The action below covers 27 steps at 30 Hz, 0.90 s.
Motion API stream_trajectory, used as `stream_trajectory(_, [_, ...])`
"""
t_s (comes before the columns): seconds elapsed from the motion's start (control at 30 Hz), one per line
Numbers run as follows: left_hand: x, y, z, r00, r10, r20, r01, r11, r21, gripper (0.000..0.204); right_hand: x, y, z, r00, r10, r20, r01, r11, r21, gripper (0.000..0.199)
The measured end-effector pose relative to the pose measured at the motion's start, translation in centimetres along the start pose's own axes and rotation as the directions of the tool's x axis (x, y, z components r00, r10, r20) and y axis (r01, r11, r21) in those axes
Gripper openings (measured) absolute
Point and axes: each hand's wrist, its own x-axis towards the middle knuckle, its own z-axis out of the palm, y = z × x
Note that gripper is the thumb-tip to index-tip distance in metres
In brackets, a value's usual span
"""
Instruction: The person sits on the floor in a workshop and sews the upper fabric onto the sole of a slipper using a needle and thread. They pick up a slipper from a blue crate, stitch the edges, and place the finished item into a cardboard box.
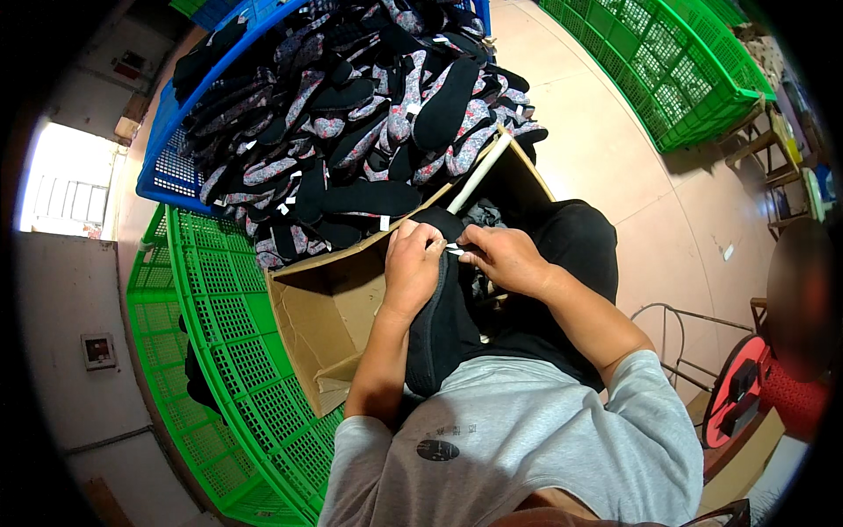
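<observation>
Both my hands meet over my lap at a black cloth slipper point(438, 221), whose rounded end shows just beyond my fingers. A small white tag point(454, 249) shows between my fingertips. My left hand point(413, 266) is closed on the slipper's edge, thumb and fingers pressed together. My right hand point(507, 260) pinches at the white tag from the other side. Just beyond them rises a heap of slippers point(351, 123) with black soles, grey-and-pink flowered cloth and small white tags. Part of the held slipper is hidden by my hands.
A blue crate point(165, 167) holds the heap, above a green crate point(237, 342) at my left. An open cardboard box point(329, 321) with a white tube point(480, 173) lies against my legs. More green crates point(676, 79) stand far right; a red round seat point(736, 391) is nearer.
</observation>
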Motion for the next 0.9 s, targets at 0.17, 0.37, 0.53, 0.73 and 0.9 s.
stream_trajectory(0.17, [0.0, 0.2, 0.2, 1.000, -0.019, 0.007, 0.019, 0.999, 0.042, 0.006, 0.0, 0.1, 0.1, 0.999, -0.030, -0.012, 0.030, 0.999, -0.026, 0.021])
stream_trajectory(0.37, [-0.2, 0.4, 0.4, 1.000, 0.006, 0.005, -0.007, 0.996, 0.085, 0.008, 0.0, -0.2, -0.2, 1.000, -0.021, 0.006, 0.022, 0.997, -0.077, 0.021])
stream_trajectory(0.53, [-0.3, 0.7, 0.7, 1.000, 0.006, -0.009, -0.004, 0.992, 0.127, 0.009, -0.1, 0.3, 0.3, 1.000, 0.004, 0.005, -0.004, 0.999, -0.038, 0.021])
stream_trajectory(0.73, [-0.3, 0.8, 0.7, 0.999, 0.029, -0.046, -0.023, 0.992, 0.123, 0.008, 0.0, 0.3, 0.3, 0.999, 0.046, 0.028, -0.046, 0.999, -0.008, 0.020])
stream_trajectory(0.9, [-0.9, -1.3, -1.8, 0.981, 0.033, -0.192, -0.028, 0.999, 0.029, 0.007, -0.1, 0.4, 0.4, 0.996, 0.074, 0.043, -0.076, 0.995, 0.063, 0.021])
